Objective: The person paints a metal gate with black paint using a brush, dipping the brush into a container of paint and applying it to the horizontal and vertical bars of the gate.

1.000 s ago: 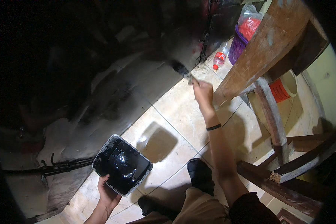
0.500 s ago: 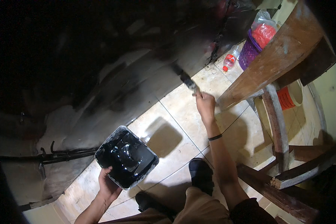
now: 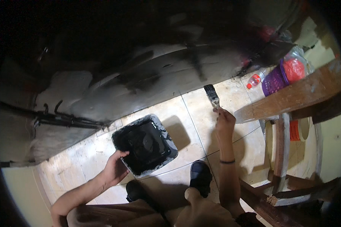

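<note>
The left hand (image 3: 115, 168) comes up from the lower left on a bare forearm, bent at the elbow, palm turned right, fingers curled and closed in a grip, thumb on top. The right arm reaches straight up the frame, nearly fully extended, with a thin dark band round the wrist. The right hand (image 3: 224, 120) is clenched in a fist-like grip, knuckles upward. Both knees are bent below, and both feet wear dark shoes, planted between the arms

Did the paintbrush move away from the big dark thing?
Yes. The paintbrush in the right hand pulled back from the grey painted surface; its bristles now hang over the floor tiles.
</note>
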Available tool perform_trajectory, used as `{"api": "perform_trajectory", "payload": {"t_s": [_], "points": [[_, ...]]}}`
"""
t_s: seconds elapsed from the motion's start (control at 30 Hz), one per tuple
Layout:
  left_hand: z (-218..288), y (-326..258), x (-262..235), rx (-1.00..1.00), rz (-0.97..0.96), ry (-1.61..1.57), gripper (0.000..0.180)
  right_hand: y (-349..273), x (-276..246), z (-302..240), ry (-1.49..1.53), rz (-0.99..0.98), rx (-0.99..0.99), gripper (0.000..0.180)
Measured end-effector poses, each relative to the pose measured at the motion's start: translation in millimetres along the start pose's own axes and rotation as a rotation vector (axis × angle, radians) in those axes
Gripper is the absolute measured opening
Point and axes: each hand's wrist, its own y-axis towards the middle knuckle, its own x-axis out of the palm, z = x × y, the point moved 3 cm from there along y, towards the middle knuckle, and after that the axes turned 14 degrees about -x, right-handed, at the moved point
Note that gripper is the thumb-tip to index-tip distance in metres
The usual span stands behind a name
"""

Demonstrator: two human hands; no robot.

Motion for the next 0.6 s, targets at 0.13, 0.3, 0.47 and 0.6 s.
{"api": "perform_trajectory", "payload": {"t_s": [0.13,0.3,0.47,0.6], "points": [[-9.0,8.3,-8.7,0.058,-0.026,0.064,0.065,-51.5,13.6,-159.4,-0.289,-0.333,-0.141,0.023],[-7.0,13.0,-1.2,0.093,-0.096,0.073,0.071,-93.4,36.4,-252.6,-0.683,-0.880,-0.459,0.019],[-3.1,9.7,3.5,0.133,-0.120,0.047,0.063,-118.9,47.2,-266.0,-0.705,-0.860,-0.588,0.019],[-3.8,8.4,-2.5,0.156,-0.081,0.074,0.055,-125.2,60.9,-260.5,-0.748,-0.885,-0.617,0.018]]}}
